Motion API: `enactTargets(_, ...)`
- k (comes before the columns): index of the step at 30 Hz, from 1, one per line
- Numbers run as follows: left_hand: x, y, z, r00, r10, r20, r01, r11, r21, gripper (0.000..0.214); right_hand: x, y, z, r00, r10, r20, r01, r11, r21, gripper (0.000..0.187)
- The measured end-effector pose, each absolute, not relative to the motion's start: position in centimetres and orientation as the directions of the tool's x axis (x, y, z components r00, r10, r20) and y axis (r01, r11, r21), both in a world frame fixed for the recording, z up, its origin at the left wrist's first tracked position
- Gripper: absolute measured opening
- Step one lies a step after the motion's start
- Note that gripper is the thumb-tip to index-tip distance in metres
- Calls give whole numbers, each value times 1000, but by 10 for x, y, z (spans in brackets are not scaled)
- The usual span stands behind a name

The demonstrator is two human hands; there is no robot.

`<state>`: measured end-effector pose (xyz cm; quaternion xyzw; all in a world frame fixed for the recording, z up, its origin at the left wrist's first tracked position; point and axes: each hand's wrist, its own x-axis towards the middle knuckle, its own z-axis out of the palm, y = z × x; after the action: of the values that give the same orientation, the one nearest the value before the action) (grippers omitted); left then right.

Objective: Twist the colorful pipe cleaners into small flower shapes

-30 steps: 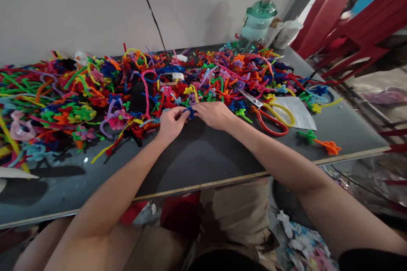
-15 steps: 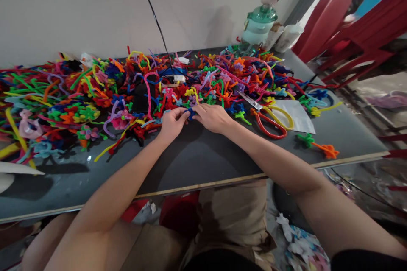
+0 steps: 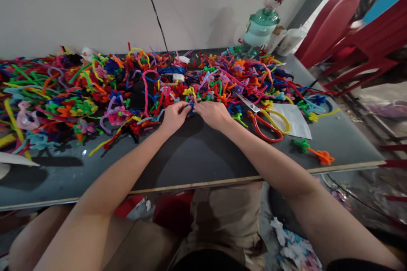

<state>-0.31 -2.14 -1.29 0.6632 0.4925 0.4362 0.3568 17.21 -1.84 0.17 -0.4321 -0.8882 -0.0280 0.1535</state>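
Observation:
Between my fingertips, at the front of a colourful heap, is a small dark-blue pipe cleaner piece. My left hand pinches it from the left, thumb and forefinger closed. From the other side my right hand grips the same piece, its fingers bent over it and partly hiding it. Both hands are just above the dark table. Right behind them spreads the heap of pipe cleaners, some twisted into flowers. To the right lie scissors with one red and one yellow handle loop.
A white paper-like sheet lies under the scissors. Near the right front edge is a green and orange pipe cleaner flower piece. A green bottle and white cups stand at the back. Red chairs are at the right.
Both hands stay closed on the blue piece, with only slight finger movement. The whole view has shifted a little.

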Motion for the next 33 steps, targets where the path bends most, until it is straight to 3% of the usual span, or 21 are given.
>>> enactTargets(20,-3,-18,-18,154,960,233,289,-270,919,26,170,-20,-7,-499,813,300,818,556,-150,39)
enactTargets(27,-2,-18,-20,85,976,198,119,-208,971,38,171,-18,-6,-391,831,395,834,502,-228,36)
enactTargets(33,-3,-16,-23,92,977,190,135,-202,970,38,177,-12,-7,-495,802,334,782,579,-231,34)
